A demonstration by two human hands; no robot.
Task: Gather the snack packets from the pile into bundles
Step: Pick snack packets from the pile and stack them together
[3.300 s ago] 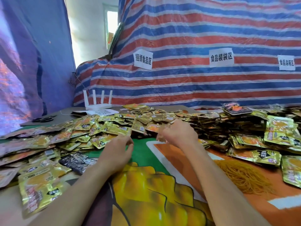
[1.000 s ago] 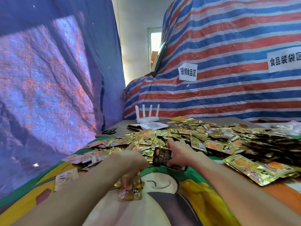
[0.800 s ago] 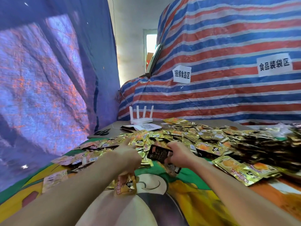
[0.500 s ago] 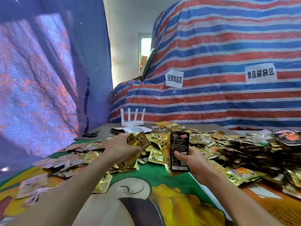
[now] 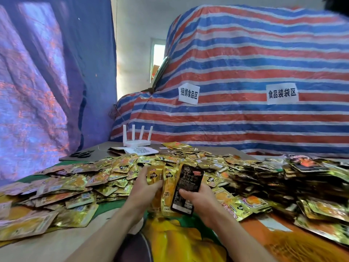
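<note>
The two hands have closed on each other in the last half second. The left hand [image 5: 144, 189], which held its gold packets [image 5: 155, 174] off at nine o'clock, now brings them up against the black packet [image 5: 188, 186] in the right hand [image 5: 201, 200].

Both hands are clamped. The left has its fingers curled round the lower half of the gold packets. The right presses its thumb across the black packet's lower face, its fingers hidden behind.

The held packets stand side by side above the printed table cover [image 5: 181, 241], long axes running six to twelve. The black one leans slightly towards one o'clock, and the gold ones lie at its nine o'clock, edges touching or overlapping. Which hand bears the gold packet in the middle cannot be told.

The loose pile [image 5: 120, 167] stretches beyond the hands from nine o'clock round to twelve, near the left hand. A darker heap [image 5: 264, 178] lies at two o'clock, nearer the right.

The next move, by the look of it, is to square the packets into one bundle in a single grip. It turns on the gold ones sliding flat in behind the black one along that shared upright axis.

A white router [image 5: 136, 141] stands past the pile at eleven o'clock, and a striped tarpaulin [image 5: 245, 120] hangs behind.
</note>
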